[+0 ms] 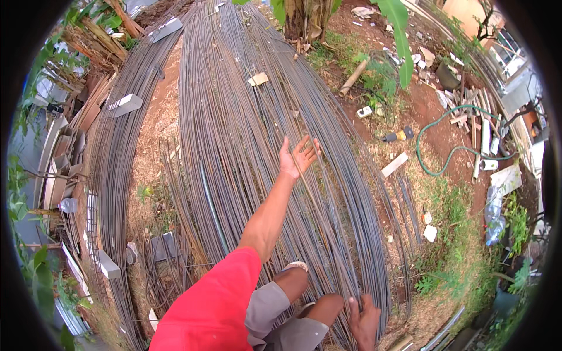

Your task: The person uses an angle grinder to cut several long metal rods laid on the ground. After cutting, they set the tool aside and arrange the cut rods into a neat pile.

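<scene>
A wide spread of long, thin steel rods [234,134] lies along the ground and runs from below me to the far end. My left hand [300,159] reaches out over the middle of the rods, palm up with its fingers spread. A rod seems to pass across or just beside that palm; I cannot tell whether it rests there. Close to my knees at the lower right, my right hand [364,323] has its fingers curled at the near part of several rods. How many it grips is hidden.
To the left runs a narrower bundle of rods [114,169] with pale blocks [126,105] on it. A tree trunk [307,20] stands at the far end. On the right lie a green hose [433,169], a yellow and black tool [399,135] and scattered rubble [418,58].
</scene>
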Tool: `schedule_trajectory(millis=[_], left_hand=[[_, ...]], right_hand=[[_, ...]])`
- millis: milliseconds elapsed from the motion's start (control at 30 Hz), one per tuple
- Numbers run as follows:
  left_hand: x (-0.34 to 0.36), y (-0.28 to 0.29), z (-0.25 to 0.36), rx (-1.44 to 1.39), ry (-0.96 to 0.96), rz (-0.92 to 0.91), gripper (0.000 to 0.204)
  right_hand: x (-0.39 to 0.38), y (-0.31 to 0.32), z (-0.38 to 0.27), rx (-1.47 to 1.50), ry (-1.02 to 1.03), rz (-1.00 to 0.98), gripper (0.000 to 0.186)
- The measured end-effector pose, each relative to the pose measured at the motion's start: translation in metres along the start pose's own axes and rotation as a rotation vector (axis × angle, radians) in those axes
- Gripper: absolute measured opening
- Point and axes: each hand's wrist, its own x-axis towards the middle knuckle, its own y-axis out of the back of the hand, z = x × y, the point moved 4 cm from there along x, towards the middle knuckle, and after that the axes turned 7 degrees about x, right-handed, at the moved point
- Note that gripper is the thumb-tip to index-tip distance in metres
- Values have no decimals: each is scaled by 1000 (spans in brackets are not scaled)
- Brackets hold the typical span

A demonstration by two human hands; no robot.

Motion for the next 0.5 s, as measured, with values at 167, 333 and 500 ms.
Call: schedule_trajectory(millis=[167, 333, 500], left_hand=[[33, -66, 59, 201, 137, 199, 60], [8, -76, 45, 501, 48, 637, 50], [-15, -78, 23, 628, 156, 834, 46]], right_hand=[[-34, 18, -15, 228, -267, -233, 58], [39, 35, -24, 177, -475, -450, 69], [374, -52, -124, 130, -74, -255, 80]])
